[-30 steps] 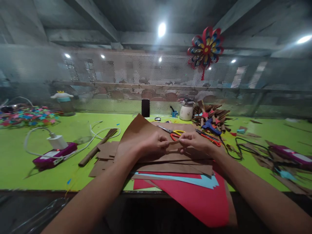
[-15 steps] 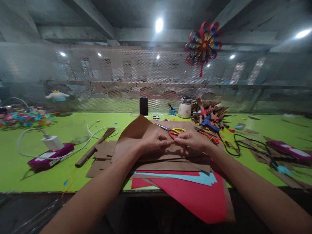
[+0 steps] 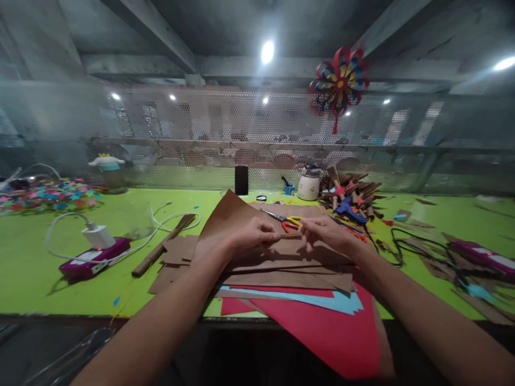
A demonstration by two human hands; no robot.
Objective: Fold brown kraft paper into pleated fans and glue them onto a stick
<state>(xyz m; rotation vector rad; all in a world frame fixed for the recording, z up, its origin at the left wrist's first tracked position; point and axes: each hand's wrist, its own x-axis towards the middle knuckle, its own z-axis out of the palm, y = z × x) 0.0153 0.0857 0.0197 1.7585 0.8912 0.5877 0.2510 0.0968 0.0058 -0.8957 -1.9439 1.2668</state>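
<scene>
My left hand (image 3: 257,236) pinches one end of a thin brown paper strip (image 3: 290,236) above the stacked brown paper. The strip's other end reaches toward my right hand (image 3: 319,231), whose fingers are curled just beside it; what they pinch, if anything, is too small to tell. Scissors (image 3: 273,215) with a grey blade and red and yellow handles lie just behind both hands. Under the hands is a stack of brown paper (image 3: 281,279), with one sheet (image 3: 226,214) curling up at the back left. Light blue and red sheets (image 3: 333,332) stick out below, over the table edge.
On the green table (image 3: 24,279) are a purple power strip (image 3: 116,249) with a white charger, a brown paper roll (image 3: 151,260) and paper stars (image 3: 60,195). Further back stand a phone (image 3: 241,180), a white jar (image 3: 309,185) and a blue glue gun (image 3: 351,209).
My right hand has moved slightly away from the left, and more of the brown strip shows between them. The whole view has shifted a little.
</scene>
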